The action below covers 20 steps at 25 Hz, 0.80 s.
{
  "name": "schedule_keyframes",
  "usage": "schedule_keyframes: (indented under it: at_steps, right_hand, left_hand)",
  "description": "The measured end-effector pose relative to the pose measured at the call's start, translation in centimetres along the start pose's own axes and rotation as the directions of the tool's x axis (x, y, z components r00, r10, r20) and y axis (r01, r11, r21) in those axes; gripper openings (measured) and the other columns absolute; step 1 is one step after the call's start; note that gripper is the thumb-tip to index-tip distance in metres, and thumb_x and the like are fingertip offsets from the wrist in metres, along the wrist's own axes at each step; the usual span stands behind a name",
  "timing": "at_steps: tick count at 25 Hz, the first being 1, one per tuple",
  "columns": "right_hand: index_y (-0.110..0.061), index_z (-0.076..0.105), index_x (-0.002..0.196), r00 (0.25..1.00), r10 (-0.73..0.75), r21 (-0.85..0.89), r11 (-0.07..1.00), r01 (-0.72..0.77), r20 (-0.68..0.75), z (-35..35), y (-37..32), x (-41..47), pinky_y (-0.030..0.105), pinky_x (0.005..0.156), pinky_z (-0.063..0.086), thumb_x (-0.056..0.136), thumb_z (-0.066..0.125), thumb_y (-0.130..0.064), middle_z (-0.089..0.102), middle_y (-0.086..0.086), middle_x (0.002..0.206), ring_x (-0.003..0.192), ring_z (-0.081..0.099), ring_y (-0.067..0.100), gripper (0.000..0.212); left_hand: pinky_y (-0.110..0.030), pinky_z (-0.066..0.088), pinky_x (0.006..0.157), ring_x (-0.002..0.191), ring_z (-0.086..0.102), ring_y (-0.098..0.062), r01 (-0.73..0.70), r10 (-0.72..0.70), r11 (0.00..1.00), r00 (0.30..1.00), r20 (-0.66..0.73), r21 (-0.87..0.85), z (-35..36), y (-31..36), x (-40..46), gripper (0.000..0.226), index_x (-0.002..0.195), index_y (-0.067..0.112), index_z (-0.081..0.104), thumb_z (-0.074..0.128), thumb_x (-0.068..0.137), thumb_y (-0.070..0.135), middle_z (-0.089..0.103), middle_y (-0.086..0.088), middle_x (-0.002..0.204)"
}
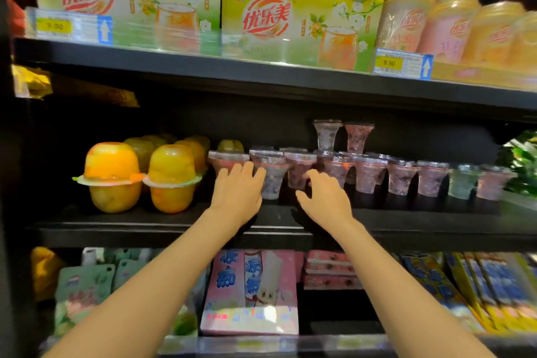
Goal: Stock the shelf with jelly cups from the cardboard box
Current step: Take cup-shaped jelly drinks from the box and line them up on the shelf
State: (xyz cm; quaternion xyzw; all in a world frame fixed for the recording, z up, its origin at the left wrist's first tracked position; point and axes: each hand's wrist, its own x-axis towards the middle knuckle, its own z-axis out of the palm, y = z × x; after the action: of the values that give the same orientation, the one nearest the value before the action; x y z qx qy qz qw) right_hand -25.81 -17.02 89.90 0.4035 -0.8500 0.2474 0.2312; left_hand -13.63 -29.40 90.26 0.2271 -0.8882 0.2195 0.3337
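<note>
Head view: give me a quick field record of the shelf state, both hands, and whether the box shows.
middle shelf: row of clear jelly cups along the front, two more cups stacked on top
left of row: orange fruit cups, stacked in pairs
left hand: fingers straight, resting against the leftmost cups
right hand: fingers spread and loosely bent at a pink cup; grip on it unclear
cardboard box: not in view
upper shelf: yellow-green multipacks, price tag
</note>
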Motion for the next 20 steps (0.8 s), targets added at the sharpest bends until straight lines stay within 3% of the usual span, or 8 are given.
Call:
schedule_keyframes:
  at_steps: [3, 5, 9, 14, 20]
  right_hand:
    - [-0.019, 0.049, 0.126, 0.994, -0.108, -0.049, 0.993, 0.106, -0.031, -2.0, 2.3, -4.2, 0.037, 0.082, 0.046, 0.091, 0.052, -0.034, 0.057, 0.005, 0.114, 0.109, 0.051, 0.025, 0.037]
    - [-0.02, 0.052, 0.123, 0.98, -0.19, -0.102, 0.978, 0.183, -0.063, -3.0, 4.0, -7.7, 0.036, 0.079, 0.046, 0.09, 0.054, -0.035, 0.058, 0.002, 0.111, 0.105, 0.053, 0.024, 0.037]
    - [-0.013, 0.06, 0.112, 0.947, -0.319, -0.154, 0.937, 0.313, -0.022, -3.4, 7.2, -14.9, 0.04, 0.07, 0.047, 0.083, 0.064, -0.027, 0.061, 0.007, 0.101, 0.091, 0.057, 0.03, 0.033]
    - [-0.008, 0.065, 0.102, 0.93, -0.344, -0.094, 0.929, 0.357, 0.127, 0.6, 10.8, -23.3, 0.039, 0.062, 0.048, 0.076, 0.073, -0.02, 0.063, 0.009, 0.09, 0.08, 0.061, 0.031, 0.03]
    - [-0.007, 0.065, 0.094, 0.884, -0.231, -0.038, 0.962, 0.269, 0.405, 7.8, 15.0, -33.8, 0.037, 0.063, 0.05, 0.073, 0.075, -0.02, 0.061, 0.01, 0.085, 0.079, 0.062, 0.033, 0.027]
  left_hand:
    - [-0.033, 0.034, 0.067, 0.096, 0.052, -0.026, -0.112, 0.111, 0.993, 0.993, -0.049, -0.025, -1.5, 3.4, -3.2, 0.037, 0.124, 0.015, 0.044, 0.047, 0.09, 0.027, 0.053, -0.008, 0.11]
    - [-0.031, 0.035, 0.059, 0.078, 0.056, -0.028, -0.192, 0.183, 0.98, 0.971, -0.152, -0.047, -2.6, 5.6, -5.9, 0.029, 0.107, 0.011, 0.058, 0.06, 0.081, 0.024, 0.059, -0.009, 0.092]
    - [-0.033, 0.045, 0.06, 0.07, 0.059, -0.03, -0.247, 0.217, 0.962, 0.951, -0.221, -0.118, -2.3, 9.5, -11.9, 0.027, 0.096, 0.008, 0.066, 0.067, 0.073, 0.023, 0.063, -0.011, 0.083]
    - [-0.034, 0.049, 0.065, 0.074, 0.061, -0.03, -0.198, 0.203, 0.954, 0.979, 0.001, -0.225, 1.1, 14.9, -20.5, 0.029, 0.093, 0.008, 0.067, 0.073, 0.068, 0.022, 0.064, -0.01, 0.084]
    - [-0.036, 0.053, 0.072, 0.077, 0.064, -0.027, -0.144, 0.285, 0.915, 0.893, 0.349, -0.377, 7.2, 20.1, -31.7, 0.031, 0.087, 0.015, 0.07, 0.08, 0.06, 0.026, 0.067, -0.006, 0.085]
